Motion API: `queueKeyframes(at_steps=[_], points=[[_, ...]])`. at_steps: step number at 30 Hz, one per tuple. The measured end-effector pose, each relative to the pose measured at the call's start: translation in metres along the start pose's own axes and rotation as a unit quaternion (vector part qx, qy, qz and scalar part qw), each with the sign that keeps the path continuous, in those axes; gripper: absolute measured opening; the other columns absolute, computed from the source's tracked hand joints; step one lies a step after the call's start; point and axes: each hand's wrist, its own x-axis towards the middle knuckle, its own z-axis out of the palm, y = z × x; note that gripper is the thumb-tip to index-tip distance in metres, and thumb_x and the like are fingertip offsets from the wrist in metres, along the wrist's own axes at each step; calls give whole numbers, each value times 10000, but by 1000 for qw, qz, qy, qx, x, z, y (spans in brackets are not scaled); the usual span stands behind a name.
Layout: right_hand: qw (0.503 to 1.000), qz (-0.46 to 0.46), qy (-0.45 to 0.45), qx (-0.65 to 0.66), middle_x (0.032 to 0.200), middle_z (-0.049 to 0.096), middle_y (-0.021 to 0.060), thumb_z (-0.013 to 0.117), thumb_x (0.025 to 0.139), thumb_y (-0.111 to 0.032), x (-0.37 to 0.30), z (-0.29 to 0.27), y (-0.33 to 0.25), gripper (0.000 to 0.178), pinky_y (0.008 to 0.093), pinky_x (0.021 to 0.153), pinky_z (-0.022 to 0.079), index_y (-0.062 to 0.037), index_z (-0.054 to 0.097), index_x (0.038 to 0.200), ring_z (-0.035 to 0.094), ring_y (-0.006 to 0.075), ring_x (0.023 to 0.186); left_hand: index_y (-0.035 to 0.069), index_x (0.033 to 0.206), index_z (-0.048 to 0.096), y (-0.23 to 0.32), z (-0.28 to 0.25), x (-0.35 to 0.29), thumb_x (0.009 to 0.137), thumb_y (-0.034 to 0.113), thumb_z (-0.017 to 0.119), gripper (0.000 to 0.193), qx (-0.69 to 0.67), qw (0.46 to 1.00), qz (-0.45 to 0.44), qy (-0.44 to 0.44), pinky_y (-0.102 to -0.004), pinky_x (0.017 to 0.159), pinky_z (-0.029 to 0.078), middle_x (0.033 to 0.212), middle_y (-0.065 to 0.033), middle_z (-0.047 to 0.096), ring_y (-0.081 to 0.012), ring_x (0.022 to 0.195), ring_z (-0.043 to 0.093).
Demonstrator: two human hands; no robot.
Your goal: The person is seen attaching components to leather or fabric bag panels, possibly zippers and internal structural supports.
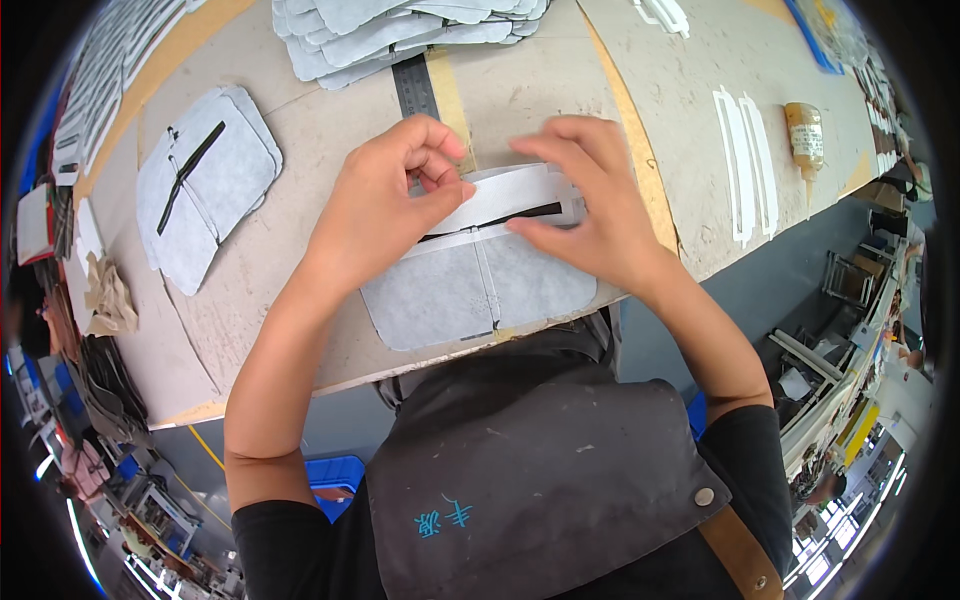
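Note:
A pale grey panel [430, 295] lies flat at the table's front edge, in front of me. A black slit or strip [540, 211] runs across it, and a seam line goes down its middle. Over its upper part lies a white strip [515, 190]. My left hand [385, 205] has its fingers curled and its thumb tip against this strip, whose left end is hidden under the hand. My right hand [600, 205], slightly blurred, arches over the panel's right end. Its thumb and fingers are spread wide, with a gap between them.
Similar panels [235, 150] lie at the left, and a tall stack of them [400, 30] at the back. A dark ruler [413, 88] is near the stack. White strip frames [735, 165] and a brown glue bottle [804, 135] stand right. Crumpled brown paper [108, 298] lies far left.

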Motion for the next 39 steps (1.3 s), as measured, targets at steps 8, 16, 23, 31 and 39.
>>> queueKeyframes(at_steps=[8,16,23,31,39], points=[[987,-87,-14,-134,1053,601,31,768,702,-73,-39,1,-2,331,375,860,424,-80,710,1028,558,246,1002,4,899,671,-7,16,4,865,62,699,73,99,992,71,11,-257,702,455,775,-11,622,-98,740,537],[982,-97,-22,-163,1093,598,28,749,713,-54,-42,3,-4,337,372,860,430,-69,704,1046,556,240,1036,-2,751,629,-9,25,19,826,102,749,176,205,965,148,68,-311,607,418,682,-47,566,-171,675,494],[982,-98,-19,-162,1140,590,24,748,711,-51,-42,5,-3,330,365,861,433,-55,692,1036,550,234,1052,20,699,651,-14,30,22,758,87,769,148,239,953,158,98,-387,651,461,685,-94,598,-268,736,549],[977,-113,-22,-179,1188,603,22,745,706,-57,-42,6,-3,349,363,867,433,-55,686,1050,552,220,1066,25,689,649,-19,33,22,750,80,772,148,261,941,182,119,-389,659,458,679,-86,591,-268,724,540],[968,-110,-42,-223,1115,587,21,693,723,-64,-35,7,-7,352,352,894,425,-59,680,1075,544,206,1060,27,713,648,-19,33,20,757,93,774,149,275,939,178,105,-383,699,446,699,-76,587,-271,743,528]])
